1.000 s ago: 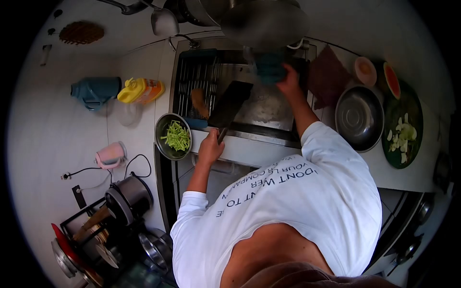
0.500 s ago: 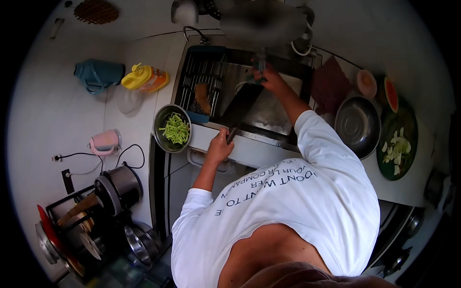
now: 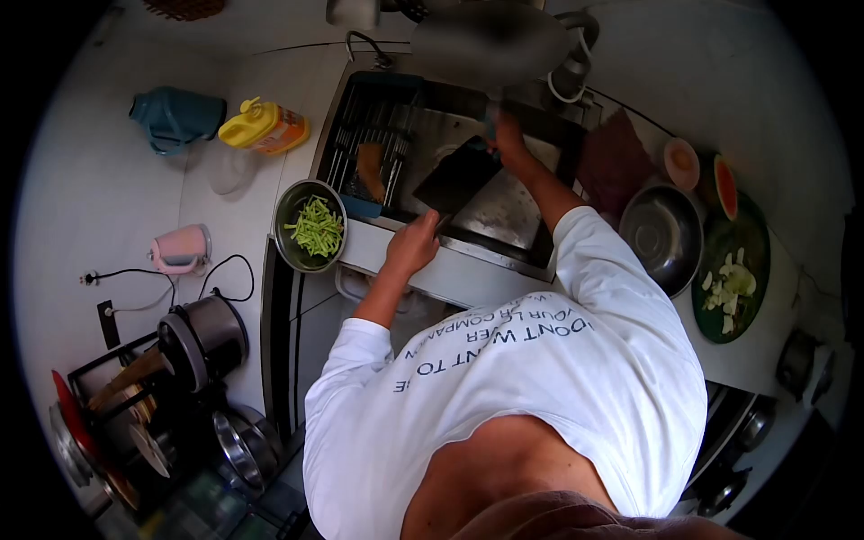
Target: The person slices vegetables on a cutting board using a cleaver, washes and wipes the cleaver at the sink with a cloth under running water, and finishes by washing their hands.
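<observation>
My left hand (image 3: 413, 243) is wrapped around the handle of a cleaver at the sink's front edge. The cleaver's wide dark blade (image 3: 455, 176) slants away over the sink (image 3: 508, 209). My right hand (image 3: 508, 139) is at the back of the sink, beyond the blade's far end, its fingers closed around the lower end of the faucet (image 3: 493, 113). Part of this grip is hidden. Close to my left hand, a metal bowl (image 3: 283, 236) of green cut strips (image 3: 315, 227) stands on the counter's edge.
A drying rack (image 3: 349, 135) spans the sink's left side. To the right are an empty metal bowl (image 3: 661, 236), a red cloth (image 3: 616, 162) and a green board (image 3: 756, 286) with white pieces. A yellow jug (image 3: 261, 126), pink kettle (image 3: 182, 248) and cooker (image 3: 214, 331) stand left.
The whole view has shifted slightly. More of the cleaver's blade face shows now, as it has turned in my left hand. My right hand stays by the faucet.
</observation>
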A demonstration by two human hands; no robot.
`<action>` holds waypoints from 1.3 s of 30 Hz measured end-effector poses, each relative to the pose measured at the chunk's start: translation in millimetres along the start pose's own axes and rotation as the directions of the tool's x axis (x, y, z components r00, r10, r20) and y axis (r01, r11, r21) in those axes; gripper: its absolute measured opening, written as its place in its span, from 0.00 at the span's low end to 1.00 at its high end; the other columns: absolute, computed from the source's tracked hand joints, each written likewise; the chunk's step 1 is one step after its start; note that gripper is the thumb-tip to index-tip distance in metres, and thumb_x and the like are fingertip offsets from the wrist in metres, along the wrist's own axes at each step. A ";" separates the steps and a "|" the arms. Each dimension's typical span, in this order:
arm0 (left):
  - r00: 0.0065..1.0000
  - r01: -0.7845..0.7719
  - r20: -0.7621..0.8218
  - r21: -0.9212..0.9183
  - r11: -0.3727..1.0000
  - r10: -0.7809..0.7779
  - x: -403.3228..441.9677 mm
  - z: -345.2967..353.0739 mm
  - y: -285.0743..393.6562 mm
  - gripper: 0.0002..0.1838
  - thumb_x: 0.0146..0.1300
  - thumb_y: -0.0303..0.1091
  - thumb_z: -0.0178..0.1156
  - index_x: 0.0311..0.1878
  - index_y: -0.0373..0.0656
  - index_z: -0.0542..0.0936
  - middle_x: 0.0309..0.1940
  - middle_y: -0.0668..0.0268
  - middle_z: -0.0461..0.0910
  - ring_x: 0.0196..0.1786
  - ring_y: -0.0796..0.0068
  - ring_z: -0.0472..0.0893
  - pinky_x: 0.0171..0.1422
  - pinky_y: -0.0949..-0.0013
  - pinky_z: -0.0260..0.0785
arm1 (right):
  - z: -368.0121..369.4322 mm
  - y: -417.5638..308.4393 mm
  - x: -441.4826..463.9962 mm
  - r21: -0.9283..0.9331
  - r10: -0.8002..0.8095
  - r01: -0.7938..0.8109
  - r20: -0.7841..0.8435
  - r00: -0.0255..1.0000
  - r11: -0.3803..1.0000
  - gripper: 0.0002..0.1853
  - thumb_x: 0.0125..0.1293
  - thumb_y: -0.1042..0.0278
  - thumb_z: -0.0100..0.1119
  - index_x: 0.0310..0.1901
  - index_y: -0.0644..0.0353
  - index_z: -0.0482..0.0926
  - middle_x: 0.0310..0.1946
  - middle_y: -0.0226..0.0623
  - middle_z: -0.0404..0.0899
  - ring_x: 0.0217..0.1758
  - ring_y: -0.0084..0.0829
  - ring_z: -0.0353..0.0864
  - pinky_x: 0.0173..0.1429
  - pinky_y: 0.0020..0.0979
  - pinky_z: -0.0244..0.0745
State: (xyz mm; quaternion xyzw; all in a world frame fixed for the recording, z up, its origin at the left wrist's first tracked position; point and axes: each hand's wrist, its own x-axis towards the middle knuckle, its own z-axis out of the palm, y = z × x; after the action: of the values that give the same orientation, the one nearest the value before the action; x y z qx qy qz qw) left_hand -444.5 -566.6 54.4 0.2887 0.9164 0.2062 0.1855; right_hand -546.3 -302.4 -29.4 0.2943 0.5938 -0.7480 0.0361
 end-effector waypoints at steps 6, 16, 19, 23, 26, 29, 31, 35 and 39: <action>0.993 -0.119 0.005 0.049 0.992 0.119 20.2 9.4 -1.5 0.19 0.48 0.28 0.61 0.43 0.44 0.66 0.39 0.53 0.76 0.42 0.47 0.77 0.42 0.49 0.69 | -3.6 35.2 10.9 -0.104 -0.175 0.197 0.188 0.966 0.975 0.12 0.67 0.65 0.50 0.42 0.67 0.73 0.30 0.40 0.74 0.30 0.32 0.80 0.28 0.34 0.75; 0.974 -0.226 0.032 0.175 0.958 0.223 42.3 -6.5 0.1 0.19 0.48 0.28 0.61 0.43 0.43 0.67 0.39 0.56 0.77 0.40 0.51 0.78 0.38 0.53 0.71 | 15.9 25.6 -82.8 -0.400 -0.507 0.916 0.781 0.364 0.040 0.19 0.64 0.62 0.50 0.56 0.54 0.73 0.60 0.37 0.68 0.68 0.35 0.61 0.67 0.46 0.56; 0.978 -0.210 0.018 0.186 0.960 0.210 41.0 -3.7 -6.1 0.19 0.48 0.28 0.61 0.43 0.43 0.67 0.38 0.56 0.76 0.41 0.52 0.78 0.39 0.53 0.71 | 6.1 24.1 -64.5 -0.541 -0.441 0.837 0.772 0.457 -0.079 0.22 0.66 0.58 0.48 0.60 0.52 0.68 0.64 0.34 0.64 0.72 0.33 0.54 0.71 0.48 0.46; 0.975 -0.215 -0.019 0.152 0.965 0.220 31.0 -8.6 -6.0 0.19 0.48 0.27 0.61 0.43 0.43 0.67 0.37 0.57 0.75 0.41 0.52 0.77 0.40 0.54 0.70 | -31.2 21.5 -14.5 -0.729 -0.371 0.681 0.651 0.662 -0.065 0.21 0.67 0.61 0.45 0.61 0.54 0.65 0.61 0.42 0.65 0.67 0.37 0.61 0.67 0.47 0.54; 0.958 -0.275 -0.053 0.116 0.954 0.283 25.9 -9.4 -6.6 0.18 0.48 0.26 0.60 0.43 0.43 0.67 0.36 0.56 0.76 0.40 0.51 0.77 0.38 0.53 0.71 | -55.7 47.9 35.1 -0.703 -0.403 0.705 0.622 0.672 0.091 0.20 0.67 0.63 0.45 0.59 0.57 0.66 0.57 0.48 0.68 0.60 0.43 0.68 0.61 0.45 0.64; 0.942 -0.316 -0.091 0.099 0.944 0.324 23.5 -9.5 -3.3 0.17 0.48 0.25 0.58 0.42 0.42 0.67 0.35 0.55 0.76 0.38 0.50 0.77 0.37 0.52 0.71 | -45.9 31.2 29.7 -0.761 -0.311 0.555 0.467 0.828 0.336 0.18 0.65 0.64 0.46 0.54 0.60 0.70 0.53 0.49 0.70 0.56 0.48 0.71 0.58 0.43 0.68; 0.961 -0.269 -0.033 0.116 0.956 0.274 24.9 -10.0 -3.9 0.19 0.47 0.27 0.62 0.42 0.43 0.66 0.36 0.56 0.75 0.40 0.51 0.77 0.39 0.53 0.70 | -22.4 1.3 3.9 -0.797 -0.185 0.594 0.572 0.799 0.105 0.16 0.64 0.65 0.47 0.52 0.62 0.71 0.51 0.49 0.72 0.54 0.48 0.72 0.58 0.43 0.68; 0.972 -0.235 0.001 0.113 0.966 0.236 31.1 -12.7 -2.4 0.19 0.47 0.27 0.63 0.41 0.43 0.65 0.35 0.56 0.75 0.39 0.51 0.77 0.38 0.52 0.70 | 23.1 26.7 -33.9 -0.498 -0.538 0.836 0.650 0.536 0.231 0.13 0.63 0.69 0.48 0.46 0.62 0.76 0.45 0.46 0.76 0.52 0.46 0.74 0.56 0.43 0.69; 0.967 -0.254 0.009 0.121 0.960 0.255 35.3 -7.9 -8.1 0.20 0.47 0.28 0.63 0.41 0.44 0.65 0.35 0.56 0.76 0.39 0.50 0.77 0.37 0.52 0.69 | 47.0 23.2 -65.6 -0.257 -0.489 0.853 0.728 0.479 0.453 0.14 0.62 0.69 0.52 0.49 0.59 0.76 0.48 0.42 0.76 0.55 0.44 0.73 0.57 0.42 0.69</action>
State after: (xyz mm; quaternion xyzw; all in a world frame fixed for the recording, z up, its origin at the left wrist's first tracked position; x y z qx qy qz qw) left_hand -478.7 -553.4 49.4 0.4141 0.8830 0.1734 0.1367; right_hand -501.6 -371.3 -12.2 -0.2421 0.8224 -0.5145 -0.0197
